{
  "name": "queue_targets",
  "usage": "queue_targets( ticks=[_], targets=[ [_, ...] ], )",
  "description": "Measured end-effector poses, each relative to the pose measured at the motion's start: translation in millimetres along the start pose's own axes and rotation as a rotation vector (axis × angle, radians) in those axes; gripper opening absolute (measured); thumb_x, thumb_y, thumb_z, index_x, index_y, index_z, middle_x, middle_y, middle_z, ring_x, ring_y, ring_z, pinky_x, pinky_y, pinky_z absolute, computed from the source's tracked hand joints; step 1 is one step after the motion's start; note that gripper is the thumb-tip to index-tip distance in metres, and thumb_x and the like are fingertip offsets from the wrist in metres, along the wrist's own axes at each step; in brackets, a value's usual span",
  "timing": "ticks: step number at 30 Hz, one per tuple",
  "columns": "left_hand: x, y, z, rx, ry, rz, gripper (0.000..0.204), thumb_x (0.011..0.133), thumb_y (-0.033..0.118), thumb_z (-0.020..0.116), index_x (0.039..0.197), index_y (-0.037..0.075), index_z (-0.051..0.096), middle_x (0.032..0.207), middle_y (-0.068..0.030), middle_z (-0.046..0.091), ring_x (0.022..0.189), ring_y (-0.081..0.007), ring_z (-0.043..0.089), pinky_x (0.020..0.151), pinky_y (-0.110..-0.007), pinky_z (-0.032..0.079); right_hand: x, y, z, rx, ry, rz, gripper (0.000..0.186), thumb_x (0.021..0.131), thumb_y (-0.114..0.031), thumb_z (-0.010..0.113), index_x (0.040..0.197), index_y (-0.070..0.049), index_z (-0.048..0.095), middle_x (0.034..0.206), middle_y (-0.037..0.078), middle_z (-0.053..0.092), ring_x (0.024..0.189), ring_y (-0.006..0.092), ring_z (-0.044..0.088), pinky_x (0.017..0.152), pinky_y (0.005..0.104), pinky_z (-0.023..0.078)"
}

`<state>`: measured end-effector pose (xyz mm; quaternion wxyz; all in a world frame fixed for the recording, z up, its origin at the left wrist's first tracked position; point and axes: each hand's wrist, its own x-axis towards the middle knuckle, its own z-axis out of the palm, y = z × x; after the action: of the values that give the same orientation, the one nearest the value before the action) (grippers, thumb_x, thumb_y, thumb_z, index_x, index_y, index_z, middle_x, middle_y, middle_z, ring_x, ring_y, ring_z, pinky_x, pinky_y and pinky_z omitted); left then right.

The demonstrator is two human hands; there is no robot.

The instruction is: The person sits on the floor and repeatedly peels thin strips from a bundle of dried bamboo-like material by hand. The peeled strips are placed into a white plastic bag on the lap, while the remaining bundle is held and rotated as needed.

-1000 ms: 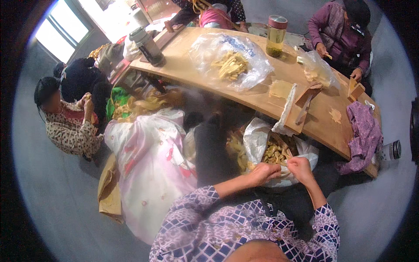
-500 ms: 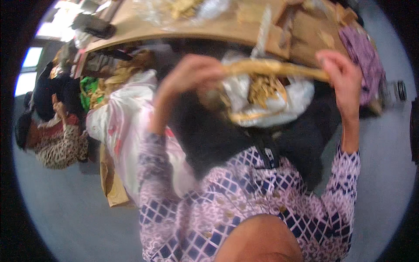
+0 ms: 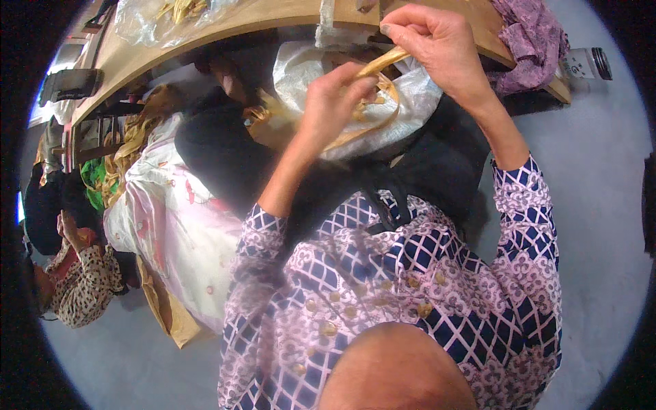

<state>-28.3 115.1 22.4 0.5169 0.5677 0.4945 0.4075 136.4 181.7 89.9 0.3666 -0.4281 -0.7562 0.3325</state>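
Note:
A tan strip of what looks like dried leaf (image 3: 384, 61) stretches between my two hands above my lap. My left hand (image 3: 335, 102) is closed round its lower part, and a blurred tail hangs out below that hand toward the left. Higher up and to the right, my right hand (image 3: 437, 51) pinches the other end between thumb and fingers. Beneath the hands, a white plastic sack (image 3: 294, 68) sits open at my lap with more tan strips inside, partly hidden by my left hand.
A curved wooden table (image 3: 246, 24) spans the far side, with a clear plastic bag (image 3: 143, 24) of tan strips on it. Purple cloth (image 3: 529, 41) and a clear jar (image 3: 581, 65) are at right. A white cloth bundle (image 3: 171, 219) lies left, near another person (image 3: 78, 290).
My hands have come closer together, the right one rising and shifting left. The strip, stretched wide and nearly level before, now slants between them. The view has shifted too.

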Motion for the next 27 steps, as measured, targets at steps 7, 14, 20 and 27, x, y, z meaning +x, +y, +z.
queue_targets(
  ticks=[7,14,20,27],
  targets=[
    [-18,-10,-37,0.301,-0.033,0.137,0.015,0.081,0.018,0.060,0.082,0.004,0.062,0.063,-0.0037,0.057,0.057,-0.0158,0.054,0.053,-0.029,0.043,-40,53,24,0.170,-0.245,0.160,0.017,0.081,-0.016,0.058,0.078,0.001,0.060,0.062,-0.002,0.056,0.060,0.0067,0.047,0.054,0.0255,0.041],
    [-16,-13,-43,-0.015,-0.368,0.230,0.017,0.079,0.017,0.065,0.076,0.001,0.063,0.066,-0.0029,0.057,0.063,-0.0115,0.051,0.056,-0.028,0.042,-66,2,26,0.581,-0.873,0.653,0.017,0.081,-0.016,0.062,0.089,-0.001,0.066,0.058,-0.006,0.050,0.045,0.0010,0.039,0.042,0.0172,0.028],
    [-23,-13,-20,-0.739,-0.323,-0.332,0.026,0.091,0.028,0.050,0.076,0.009,0.061,0.052,0.0056,0.048,0.040,-0.0020,0.037,0.035,-0.018,0.026,-62,-5,32,0.977,-0.614,0.570,0.029,0.082,-0.025,0.062,0.097,0.001,0.063,0.066,-0.002,0.057,0.048,-0.0001,0.040,0.041,0.0162,0.027],
    [-36,-53,-5,-0.952,-0.391,-0.629,0.010,0.089,0.018,0.051,0.090,0.008,0.054,0.066,0.0016,0.053,0.048,-0.0041,0.046,0.040,-0.016,0.038,-60,-15,54,0.464,-0.425,0.359,0.034,0.081,-0.030,0.063,0.097,0.000,0.064,0.073,0.004,0.065,0.065,0.0114,0.060,0.056,0.0250,0.046]
  ],
)
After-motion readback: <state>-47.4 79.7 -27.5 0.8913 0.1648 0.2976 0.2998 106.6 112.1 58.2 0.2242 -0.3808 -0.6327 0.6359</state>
